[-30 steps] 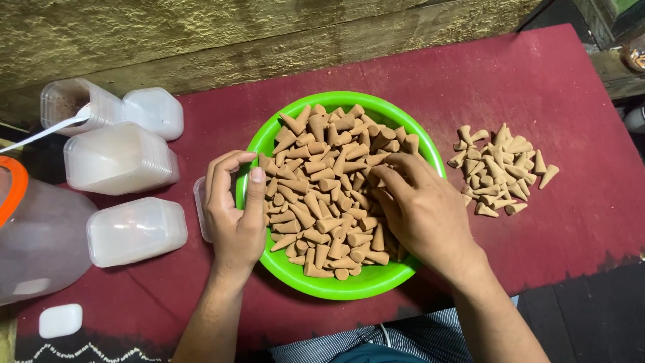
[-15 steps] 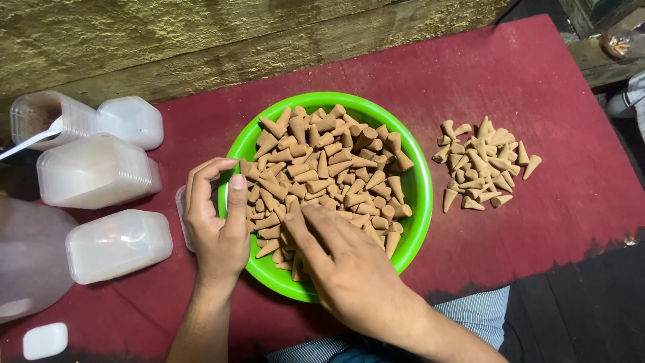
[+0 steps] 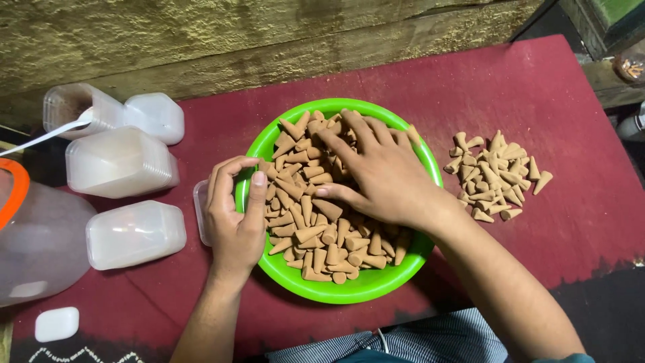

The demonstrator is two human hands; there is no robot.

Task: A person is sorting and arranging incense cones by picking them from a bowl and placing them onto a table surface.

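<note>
A bright green bowl (image 3: 366, 286) sits at the centre of the dark red counter (image 3: 524, 87), heaped with small tan cones (image 3: 316, 232), matte and clay-coloured, lying every way, some on their sides and some showing their flat bases. The right hand (image 3: 383, 178) lies palm down over the heap toward 12 o'clock, fingers spread wide and touching the cones; whether it grips any I cannot tell. The left hand (image 3: 235, 218) is at the bowl's 9 o'clock rim, fingers curled and thumb pressed along the green edge, covering part of a small clear container (image 3: 200, 208) beside the bowl. At 3 o'clock from the bowl, apart from it, a loose pile of the same cones (image 3: 497, 175) rests on the counter. At 9 o'clock stand translucent plastic boxes (image 3: 121, 161) and a large clear jug (image 3: 40, 242).
</note>
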